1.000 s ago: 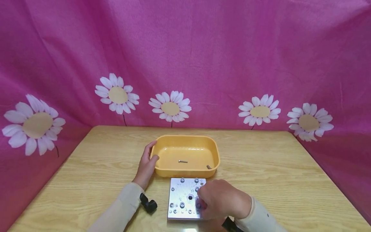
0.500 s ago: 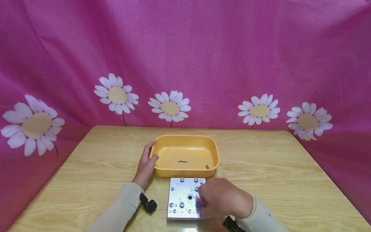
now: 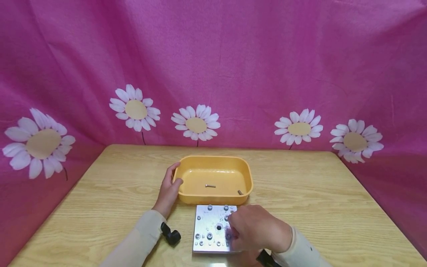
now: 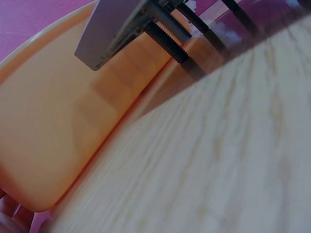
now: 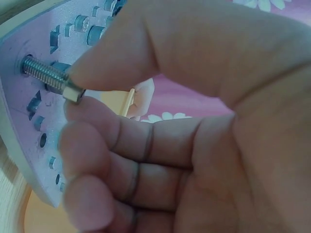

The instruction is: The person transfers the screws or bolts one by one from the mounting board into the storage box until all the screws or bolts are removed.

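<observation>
In the head view my left hand [image 3: 169, 191] grips the left wall of a yellow plastic tray [image 3: 215, 199], thumb over the rim. A square metal plate [image 3: 207, 222] with several socket-head bolts set in it lies in front of the tray. At the plate's right side, my right hand [image 3: 258, 228] covers part of it. The right wrist view shows thumb and forefinger pinching the head of a bolt [image 5: 46, 73], whose threaded end sits in a hole of the plate. Threaded bolt shanks [image 4: 165, 41] stick out under the plate in the left wrist view.
Inside the tray lie a loose bolt [image 3: 210, 186] and, near its right corner, another small metal piece [image 3: 240, 192]. The wooden table [image 3: 310, 193] extends on both sides. A pink curtain [image 3: 247, 74] with printed daisies hangs behind it.
The right hand has turned very slightly while staying at the same spot on the plate. Left hand, tray and plate keep their places.
</observation>
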`<state>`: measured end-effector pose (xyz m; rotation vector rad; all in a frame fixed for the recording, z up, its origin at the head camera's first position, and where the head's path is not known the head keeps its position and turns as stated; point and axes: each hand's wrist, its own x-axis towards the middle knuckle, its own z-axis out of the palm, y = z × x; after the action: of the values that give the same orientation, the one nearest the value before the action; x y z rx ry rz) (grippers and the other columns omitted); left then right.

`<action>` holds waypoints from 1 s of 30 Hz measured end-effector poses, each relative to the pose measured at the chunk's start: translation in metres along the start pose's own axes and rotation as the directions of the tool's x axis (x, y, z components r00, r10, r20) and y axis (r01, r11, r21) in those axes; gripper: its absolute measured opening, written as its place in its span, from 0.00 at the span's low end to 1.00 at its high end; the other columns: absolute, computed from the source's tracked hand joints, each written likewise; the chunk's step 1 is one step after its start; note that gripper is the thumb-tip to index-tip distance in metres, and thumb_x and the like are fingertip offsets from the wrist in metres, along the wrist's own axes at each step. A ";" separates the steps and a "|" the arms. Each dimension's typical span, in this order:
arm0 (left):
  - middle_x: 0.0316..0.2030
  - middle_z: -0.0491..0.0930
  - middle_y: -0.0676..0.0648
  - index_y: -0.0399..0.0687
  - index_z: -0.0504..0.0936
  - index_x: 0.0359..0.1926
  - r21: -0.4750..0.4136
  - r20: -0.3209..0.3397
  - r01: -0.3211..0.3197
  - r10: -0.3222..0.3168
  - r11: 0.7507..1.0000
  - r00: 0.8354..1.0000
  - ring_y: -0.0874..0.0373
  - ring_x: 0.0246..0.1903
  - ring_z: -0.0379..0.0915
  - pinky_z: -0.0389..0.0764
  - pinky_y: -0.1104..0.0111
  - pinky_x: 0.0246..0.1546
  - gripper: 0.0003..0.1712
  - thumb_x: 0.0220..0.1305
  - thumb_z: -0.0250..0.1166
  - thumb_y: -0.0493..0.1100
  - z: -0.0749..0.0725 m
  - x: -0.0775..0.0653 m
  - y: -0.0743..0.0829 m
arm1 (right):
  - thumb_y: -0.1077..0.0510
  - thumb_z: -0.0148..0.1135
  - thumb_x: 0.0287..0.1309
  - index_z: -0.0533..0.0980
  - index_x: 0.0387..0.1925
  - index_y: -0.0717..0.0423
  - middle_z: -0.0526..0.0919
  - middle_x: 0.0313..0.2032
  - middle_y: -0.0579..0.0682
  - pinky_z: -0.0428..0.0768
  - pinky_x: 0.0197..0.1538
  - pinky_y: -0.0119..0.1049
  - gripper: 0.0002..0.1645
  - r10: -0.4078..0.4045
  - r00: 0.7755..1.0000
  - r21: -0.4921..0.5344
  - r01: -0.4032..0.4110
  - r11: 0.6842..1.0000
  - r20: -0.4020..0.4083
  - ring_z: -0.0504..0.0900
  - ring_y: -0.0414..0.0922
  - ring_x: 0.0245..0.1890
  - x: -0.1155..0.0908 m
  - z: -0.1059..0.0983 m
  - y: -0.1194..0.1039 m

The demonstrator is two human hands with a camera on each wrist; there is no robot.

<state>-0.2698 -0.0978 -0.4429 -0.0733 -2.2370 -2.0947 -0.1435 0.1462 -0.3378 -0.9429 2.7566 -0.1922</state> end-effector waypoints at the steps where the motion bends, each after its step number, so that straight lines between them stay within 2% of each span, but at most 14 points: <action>1: 0.71 0.55 0.51 0.57 0.60 0.69 0.001 0.000 -0.001 0.001 1.000 1.000 0.55 0.70 0.51 0.57 0.57 0.68 0.33 0.62 0.49 0.34 0.000 0.000 0.000 | 0.56 0.70 0.41 0.68 0.14 0.44 0.67 0.13 0.37 0.62 0.18 0.29 0.17 0.002 1.000 0.006 -0.002 1.000 0.003 0.64 0.35 0.14 0.000 0.000 0.000; 8: 0.71 0.56 0.51 0.56 0.61 0.69 -0.001 -0.009 -0.009 0.009 1.000 1.000 0.55 0.69 0.53 0.60 0.57 0.66 0.33 0.62 0.50 0.34 -0.001 0.000 0.000 | 0.56 0.69 0.41 0.68 0.14 0.44 0.67 0.12 0.37 0.62 0.17 0.30 0.16 -0.006 1.000 0.012 0.006 1.000 -0.022 0.64 0.34 0.14 0.000 -0.003 0.000; 14: 0.71 0.55 0.51 0.57 0.60 0.69 0.007 -0.004 -0.007 0.007 1.000 1.000 0.55 0.70 0.51 0.58 0.57 0.67 0.33 0.63 0.50 0.35 -0.001 -0.002 0.000 | 0.56 0.69 0.39 0.67 0.13 0.43 0.66 0.12 0.36 0.62 0.17 0.30 0.17 -0.014 0.999 0.009 0.015 1.000 -0.044 0.63 0.34 0.14 -0.001 -0.003 0.000; 18: 0.71 0.55 0.52 0.57 0.60 0.69 0.011 -0.003 -0.006 0.006 1.000 1.000 0.56 0.70 0.50 0.57 0.57 0.68 0.33 0.63 0.50 0.35 -0.001 -0.001 0.000 | 0.55 0.69 0.40 0.68 0.13 0.43 0.66 0.12 0.36 0.61 0.17 0.29 0.17 -0.017 0.999 0.018 0.018 1.000 -0.044 0.63 0.34 0.14 -0.001 -0.003 0.000; 27: 0.72 0.54 0.51 0.58 0.60 0.69 0.024 -0.006 0.002 -0.002 1.000 1.000 0.55 0.71 0.48 0.55 0.57 0.69 0.33 0.63 0.49 0.35 0.000 0.000 -0.001 | 0.54 0.71 0.43 0.70 0.15 0.43 0.66 0.12 0.37 0.59 0.17 0.30 0.16 0.019 1.000 0.050 -0.020 0.999 0.013 0.63 0.35 0.13 -0.001 -0.006 -0.002; 30: 0.72 0.55 0.51 0.57 0.60 0.69 0.024 -0.006 0.002 -0.002 1.000 1.000 0.55 0.71 0.48 0.55 0.57 0.69 0.33 0.63 0.50 0.35 0.000 0.000 -0.001 | 0.54 0.71 0.43 0.70 0.15 0.43 0.67 0.12 0.37 0.59 0.17 0.30 0.15 0.010 1.000 0.054 -0.010 0.998 -0.004 0.63 0.35 0.13 -0.002 -0.006 -0.002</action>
<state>-0.2701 -0.0975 -0.4439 -0.0638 -2.2587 -2.0660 -0.1428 0.1464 -0.3313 -0.9157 2.7447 -0.2656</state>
